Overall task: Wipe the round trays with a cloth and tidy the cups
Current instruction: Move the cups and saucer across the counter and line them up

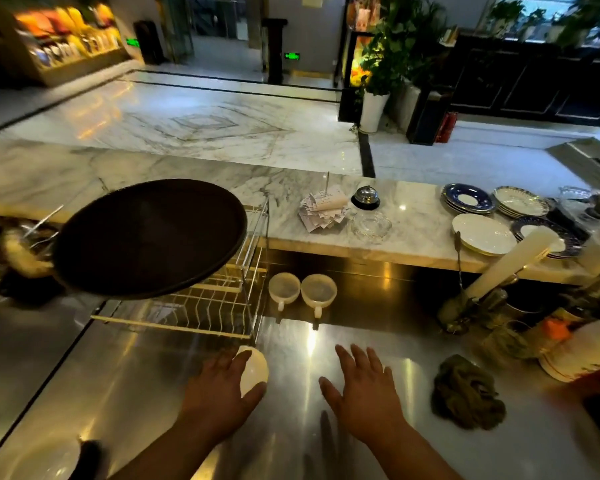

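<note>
A dark round tray (146,237) lies tilted on top of a wire dish rack (219,303) at the left. Two white cups (284,288) (318,291) stand side by side on the steel counter against the back wall, handles toward me. My left hand (219,389) grips a third white cup (255,370) that rests on the counter near the rack's corner. My right hand (364,389) hovers flat over the counter, fingers spread and holding nothing. A crumpled dark green cloth (468,393) lies to the right of that hand.
Behind, the raised marble ledge (413,209) carries a receipt spike with slips (324,209), a service bell (365,197), a glass ashtray (371,225) and stacked plates (484,233). A white cylinder (513,261) and bottles crowd the right. A sink lies at the left.
</note>
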The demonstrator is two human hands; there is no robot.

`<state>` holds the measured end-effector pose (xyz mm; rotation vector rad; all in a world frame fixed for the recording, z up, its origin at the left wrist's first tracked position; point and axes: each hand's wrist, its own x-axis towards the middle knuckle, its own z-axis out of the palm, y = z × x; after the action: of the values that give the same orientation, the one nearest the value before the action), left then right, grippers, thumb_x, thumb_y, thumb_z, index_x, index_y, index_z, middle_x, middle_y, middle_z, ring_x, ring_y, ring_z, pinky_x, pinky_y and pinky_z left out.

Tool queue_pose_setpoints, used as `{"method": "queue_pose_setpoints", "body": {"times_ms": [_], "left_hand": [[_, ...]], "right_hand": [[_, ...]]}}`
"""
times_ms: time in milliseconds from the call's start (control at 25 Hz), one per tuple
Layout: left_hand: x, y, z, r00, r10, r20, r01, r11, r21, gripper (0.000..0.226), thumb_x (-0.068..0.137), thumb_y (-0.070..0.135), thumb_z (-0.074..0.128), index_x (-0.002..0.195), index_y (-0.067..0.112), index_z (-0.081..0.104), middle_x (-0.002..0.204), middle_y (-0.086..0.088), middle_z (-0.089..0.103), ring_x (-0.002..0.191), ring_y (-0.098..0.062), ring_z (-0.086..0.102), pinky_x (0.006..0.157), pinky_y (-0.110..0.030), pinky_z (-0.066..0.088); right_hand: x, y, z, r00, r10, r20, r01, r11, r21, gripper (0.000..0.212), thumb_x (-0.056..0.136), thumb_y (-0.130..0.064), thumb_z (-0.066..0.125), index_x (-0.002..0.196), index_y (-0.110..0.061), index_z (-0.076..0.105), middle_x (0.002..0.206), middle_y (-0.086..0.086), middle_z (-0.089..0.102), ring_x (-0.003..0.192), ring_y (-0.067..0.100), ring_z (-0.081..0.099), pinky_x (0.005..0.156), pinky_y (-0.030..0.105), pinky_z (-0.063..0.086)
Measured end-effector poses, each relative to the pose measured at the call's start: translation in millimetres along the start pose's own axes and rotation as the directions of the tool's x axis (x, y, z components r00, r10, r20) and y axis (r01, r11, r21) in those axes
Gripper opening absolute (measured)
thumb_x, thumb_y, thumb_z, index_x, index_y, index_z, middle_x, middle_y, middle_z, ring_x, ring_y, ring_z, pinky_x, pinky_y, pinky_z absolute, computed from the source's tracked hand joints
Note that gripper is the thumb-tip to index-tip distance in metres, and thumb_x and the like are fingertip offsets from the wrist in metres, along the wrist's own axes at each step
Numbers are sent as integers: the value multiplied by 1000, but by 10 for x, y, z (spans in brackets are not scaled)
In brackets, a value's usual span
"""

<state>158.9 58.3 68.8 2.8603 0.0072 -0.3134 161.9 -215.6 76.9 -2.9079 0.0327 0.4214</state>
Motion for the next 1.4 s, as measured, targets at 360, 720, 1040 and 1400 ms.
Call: {"method": "queue_pose_setpoints", "body": {"times_ms": [360,720,1040,1400], "left_hand": [[-1014,-731,-52,934,-333,-127,333,943,-22,78,87,75,40,154,35,36,165,4,32,148,-20,34,120,-38,32],[-1456,-1916,-84,803,-566,-184,549,824,-140,70,90,65,50,149,29,45,163,1,36,147,-23,37,116,-42,35],[-1782,-2870,158,730,-672,-126,636,735,-235,33,100,35,47,127,21,62,126,-7,67,115,-35,60,90,-47,53],[-1725,-3107,233,734,-615,288,644,495,-584,16,104,35,46,106,26,58,98,-4,74,90,-25,69,87,-43,55]], "right_hand": [[-62,-490,390,963,-222,155,221,975,22,85,85,-82,30,158,-42,12,170,-4,16,156,30,13,122,57,17],[-3,-1321,778,965,-208,162,206,978,29,77,87,-68,45,154,-36,25,160,0,38,143,29,39,112,50,42],[283,-1741,1177,922,306,237,-386,763,518,62,94,-28,70,143,-5,40,139,26,52,122,46,56,103,54,49],[499,-1815,1282,813,432,392,-579,516,631,17,97,-5,56,107,7,62,84,26,71,67,37,68,49,35,55]]}}
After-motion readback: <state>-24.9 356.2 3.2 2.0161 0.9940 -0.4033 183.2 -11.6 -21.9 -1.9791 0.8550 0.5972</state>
